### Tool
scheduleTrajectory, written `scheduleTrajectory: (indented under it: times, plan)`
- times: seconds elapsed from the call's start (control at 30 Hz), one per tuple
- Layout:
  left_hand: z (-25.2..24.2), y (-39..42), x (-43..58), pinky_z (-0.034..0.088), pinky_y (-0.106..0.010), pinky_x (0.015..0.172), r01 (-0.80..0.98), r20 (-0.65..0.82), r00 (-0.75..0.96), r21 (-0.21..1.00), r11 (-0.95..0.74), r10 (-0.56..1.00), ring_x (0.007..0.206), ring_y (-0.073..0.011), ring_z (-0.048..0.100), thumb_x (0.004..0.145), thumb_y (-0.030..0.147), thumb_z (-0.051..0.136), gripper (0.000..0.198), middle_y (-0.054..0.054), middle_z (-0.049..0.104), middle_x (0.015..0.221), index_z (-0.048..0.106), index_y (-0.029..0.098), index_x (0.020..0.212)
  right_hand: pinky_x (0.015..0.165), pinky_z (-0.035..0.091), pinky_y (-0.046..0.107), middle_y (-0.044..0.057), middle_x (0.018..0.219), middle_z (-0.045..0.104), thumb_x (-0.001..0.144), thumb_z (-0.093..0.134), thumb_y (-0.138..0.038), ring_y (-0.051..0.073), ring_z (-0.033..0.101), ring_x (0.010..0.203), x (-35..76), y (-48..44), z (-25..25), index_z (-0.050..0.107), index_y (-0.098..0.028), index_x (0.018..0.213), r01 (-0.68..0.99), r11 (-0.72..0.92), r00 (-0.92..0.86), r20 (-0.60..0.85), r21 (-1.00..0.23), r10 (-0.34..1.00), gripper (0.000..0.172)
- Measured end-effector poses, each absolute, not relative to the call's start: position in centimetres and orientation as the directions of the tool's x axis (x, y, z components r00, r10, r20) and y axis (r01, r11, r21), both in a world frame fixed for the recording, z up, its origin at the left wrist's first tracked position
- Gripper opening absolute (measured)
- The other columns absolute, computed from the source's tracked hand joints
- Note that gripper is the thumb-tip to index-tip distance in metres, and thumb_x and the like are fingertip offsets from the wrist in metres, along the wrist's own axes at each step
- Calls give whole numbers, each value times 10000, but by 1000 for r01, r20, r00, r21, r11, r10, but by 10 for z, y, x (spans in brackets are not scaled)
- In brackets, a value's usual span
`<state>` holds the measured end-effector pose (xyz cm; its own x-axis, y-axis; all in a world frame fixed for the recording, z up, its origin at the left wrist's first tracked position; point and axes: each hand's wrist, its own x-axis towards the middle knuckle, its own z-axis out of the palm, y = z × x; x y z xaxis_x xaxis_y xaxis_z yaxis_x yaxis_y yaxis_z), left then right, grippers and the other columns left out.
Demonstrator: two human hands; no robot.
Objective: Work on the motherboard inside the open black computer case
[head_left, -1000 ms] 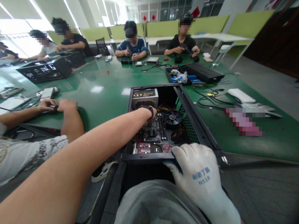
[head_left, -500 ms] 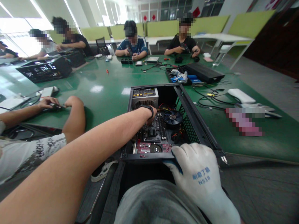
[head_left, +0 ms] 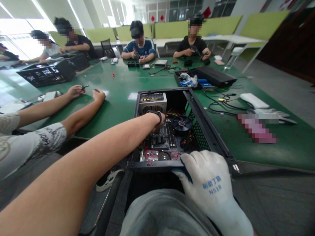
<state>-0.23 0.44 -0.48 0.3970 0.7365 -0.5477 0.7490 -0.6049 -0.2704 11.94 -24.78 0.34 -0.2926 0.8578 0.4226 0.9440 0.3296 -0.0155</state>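
An open black computer case lies on the green table, its near end over my lap. Inside I see the motherboard, a black round fan and a grey power supply. My bare left arm, with a black wrist band, reaches into the case; my left hand is down at the motherboard and its fingers are hidden behind the wrist. My right hand, in a white glove, curls over the case's near rim.
A person at my left stretches both arms onto the table, small items in the fingers. Other people sit around the table with other black cases. A flat black panel, cables and white gloves lie to the right.
The person on my left has moved both hands further out across the table, away from the edge. My own arms and the case have stayed still.
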Motion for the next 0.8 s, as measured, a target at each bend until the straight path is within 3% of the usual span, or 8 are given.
scheduleTrajectory:
  times: [0.33, 0.57, 0.8]
  plan:
    - [-3, 3, -3, 539, -322, 866, 767, -535, 396, -254, -589, 746, 932, -304, 694, 412, 325, 900, 612, -120, 763, 959, 793, 138, 985, 682, 201, 351, 34, 741, 566, 754, 708, -374, 213, 421, 728, 120, -248, 6, 616, -215, 869, 944, 328, -290, 408, -24, 865, 216]
    - [-5, 2, -3, 520, -349, 898, 796, -520, 396, -217, -565, 757, 956, -325, 687, 397, 298, 899, 490, -121, 765, 915, 801, 145, 852, 683, 199, 348, 39, 751, 570, 763, 703, -381, 209, 421, 736, 120, -248, 6, 621, -209, 879, 944, 330, -292, 405, -25, 867, 223]
    - [-5, -1, -5, 500, -335, 916, 774, -560, 385, -236, -587, 733, 961, -310, 680, 478, 314, 864, 463, -131, 761, 908, 803, 137, 901, 681, 201, 351, 38, 746, 569, 768, 690, -371, 212, 419, 734, 120, -248, 5, 627, -208, 901, 945, 327, -290, 411, -21, 864, 219]
